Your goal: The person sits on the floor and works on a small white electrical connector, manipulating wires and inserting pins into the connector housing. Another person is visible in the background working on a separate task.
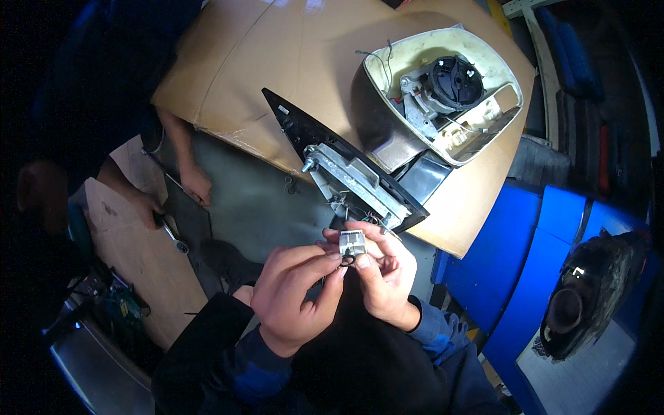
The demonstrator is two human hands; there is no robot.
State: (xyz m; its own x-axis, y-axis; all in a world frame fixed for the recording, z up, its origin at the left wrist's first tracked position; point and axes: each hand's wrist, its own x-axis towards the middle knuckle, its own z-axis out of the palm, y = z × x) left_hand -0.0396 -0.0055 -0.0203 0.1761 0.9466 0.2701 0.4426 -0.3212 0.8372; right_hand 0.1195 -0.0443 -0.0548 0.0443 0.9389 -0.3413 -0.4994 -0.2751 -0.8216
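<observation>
Between my two hands is a small white electrical connector [353, 241] with a row of dark slots along its top. My left hand [294, 290] is closed, its thumb and fingertips pinching the connector's lower side, where a dark loop [347, 261] shows. From the other side, my right hand [389, 273] grips the connector with thumb and curled fingers. Just beyond my fingers, thin wires [371, 220] come out of a mirror base [360, 183], a metal bracket on a black triangular plate. A car side-mirror housing [387, 131] joins it, its open side showing a round black motor unit [454, 83].
Brown cardboard [277, 62] covers the table under the mirror. At the left a co-worker's hand [146, 209] holds a ratchet [176, 238]; their other hand [196, 183] hangs near the table edge. Blue panels [498, 256] and a black, worn mirror part [595, 294] are at the right.
</observation>
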